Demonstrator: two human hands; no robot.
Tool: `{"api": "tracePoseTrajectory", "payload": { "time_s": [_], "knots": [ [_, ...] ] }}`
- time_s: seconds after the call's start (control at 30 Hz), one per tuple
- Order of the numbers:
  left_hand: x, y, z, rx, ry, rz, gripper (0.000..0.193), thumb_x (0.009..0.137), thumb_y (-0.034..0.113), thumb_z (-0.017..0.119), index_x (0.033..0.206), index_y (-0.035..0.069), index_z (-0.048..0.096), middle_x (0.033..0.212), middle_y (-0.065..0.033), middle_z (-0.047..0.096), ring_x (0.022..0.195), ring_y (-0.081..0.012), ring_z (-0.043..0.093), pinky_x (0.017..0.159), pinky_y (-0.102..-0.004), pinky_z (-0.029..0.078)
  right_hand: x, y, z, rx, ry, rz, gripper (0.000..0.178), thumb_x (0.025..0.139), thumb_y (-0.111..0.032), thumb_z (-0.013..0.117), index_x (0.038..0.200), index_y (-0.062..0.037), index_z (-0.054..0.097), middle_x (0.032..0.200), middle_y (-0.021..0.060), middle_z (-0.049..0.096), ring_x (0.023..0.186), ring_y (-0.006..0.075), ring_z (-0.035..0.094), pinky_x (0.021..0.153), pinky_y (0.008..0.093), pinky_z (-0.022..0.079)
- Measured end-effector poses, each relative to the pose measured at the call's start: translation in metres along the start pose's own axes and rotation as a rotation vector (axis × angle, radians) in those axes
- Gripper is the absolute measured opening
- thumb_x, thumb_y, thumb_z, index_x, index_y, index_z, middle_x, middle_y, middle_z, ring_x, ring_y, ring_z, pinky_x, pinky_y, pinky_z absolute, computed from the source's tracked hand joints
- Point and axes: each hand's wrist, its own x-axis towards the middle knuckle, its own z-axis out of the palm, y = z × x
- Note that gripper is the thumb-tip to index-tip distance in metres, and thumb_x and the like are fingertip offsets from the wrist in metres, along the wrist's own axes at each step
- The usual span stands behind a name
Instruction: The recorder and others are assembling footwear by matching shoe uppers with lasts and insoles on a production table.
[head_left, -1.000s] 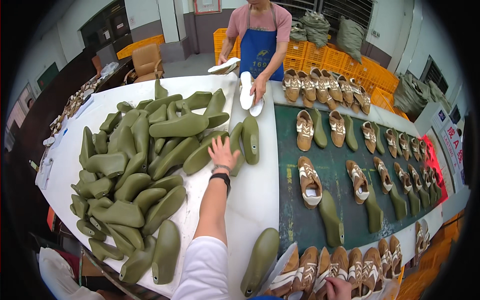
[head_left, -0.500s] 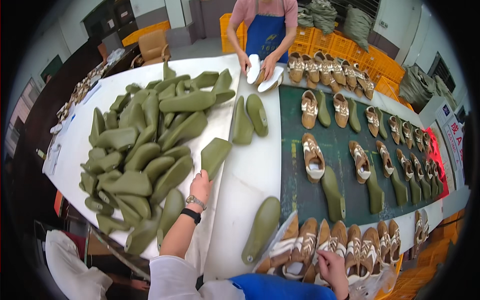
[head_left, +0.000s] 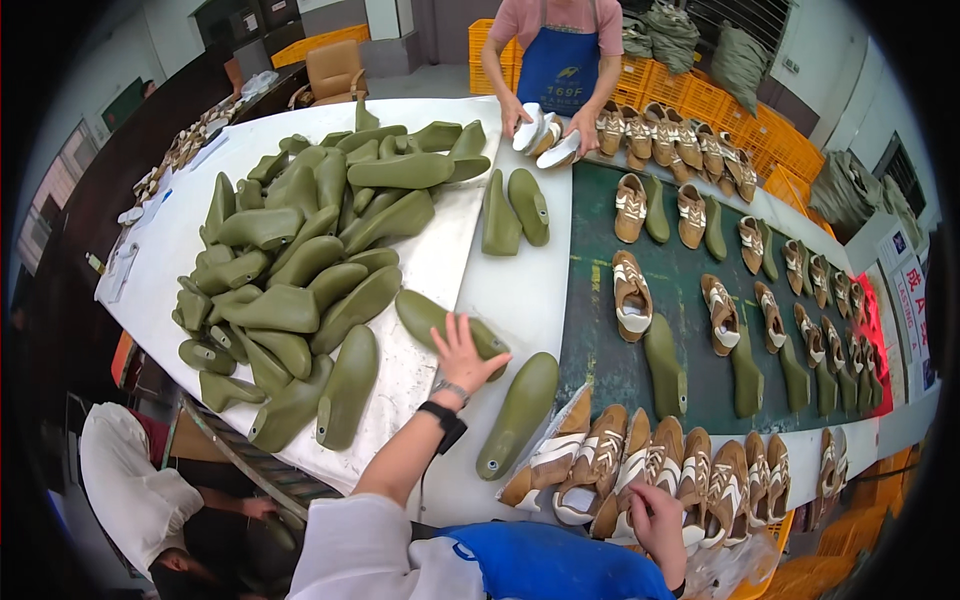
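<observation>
My left hand (head_left: 468,352), fingers spread, rests over a green shoe last (head_left: 425,312) lying at the white sheet's edge; the palm and fingers cover part of it. Just right of that hand, another green last (head_left: 520,410) lies sole up. To the left is a big heap of green lasts (head_left: 290,240). My right hand (head_left: 655,522) is loosely curled above the near row of brown-and-white sneakers (head_left: 605,450), with nothing visible in its fingers. Two more lasts (head_left: 528,207) lie side by side farther up the table.
Across the table a person in a blue apron (head_left: 560,75) handles white-soled shoes (head_left: 552,138). A dark green belt (head_left: 590,375) on the right carries sneakers paired with lasts. Another person (head_left: 140,490) bends down at lower left. Orange crates (head_left: 685,100) stand behind.
My left hand has let go of the last it held by one end; that last now lies flat under the spread fingers. The right hand stays curled over the sneakers. The view has shifted slightly.
</observation>
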Motion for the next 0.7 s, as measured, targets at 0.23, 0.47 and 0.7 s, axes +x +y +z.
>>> {"api": "tracePoseTrajectory", "payload": {
  "time_s": [0.23, 0.47, 0.7],
  "knots": [
    [0.156, -0.028, 0.053, -0.41, 0.096, -0.15, 0.081, 0.074, 0.038, 0.068, 0.137, 0.008, 0.028, 0.139, -0.0175, 0.029, 0.13, -0.0376, 0.022, 0.101, -0.0466, 0.031, 0.008, -0.014, -0.005, -0.082, 0.034, -0.078, 0.014, 0.08, 0.001, 0.056, 0.092, 0.0023, 0.061, 0.076, 0.0149, 0.063, 0.066, 0.0229, 0.062, 0.06, 0.029, 0.048],
    [0.078, -0.052, -0.062, 0.107, 0.141, 0.223, 0.048, 0.071, 0.027, 0.068, 0.114, 0.009, 0.055, 0.122, -0.0158, 0.05, 0.12, -0.0383, 0.038, 0.101, -0.0452, 0.029, 0.013, -0.013, 0.013, -0.024, -0.012, -0.041, 0.014, 0.078, -0.001, 0.058, 0.091, 0.0002, 0.062, 0.076, 0.0167, 0.062, 0.067, 0.0289, 0.061, 0.06, 0.0333, 0.048],
    [-0.107, -0.169, -0.156, 0.198, 0.097, -0.281, 0.057, 0.066, 0.016, 0.071, 0.117, 0.004, 0.049, 0.111, -0.0229, 0.054, 0.103, -0.0378, 0.051, 0.088, -0.0429, 0.043, 0.017, -0.018, 0.019, 0.008, -0.049, -0.293, 0.015, 0.077, 0.0, 0.058, 0.092, -0.0013, 0.062, 0.077, 0.0165, 0.062, 0.067, 0.0314, 0.06, 0.06, 0.0339, 0.048]
  ]
}}
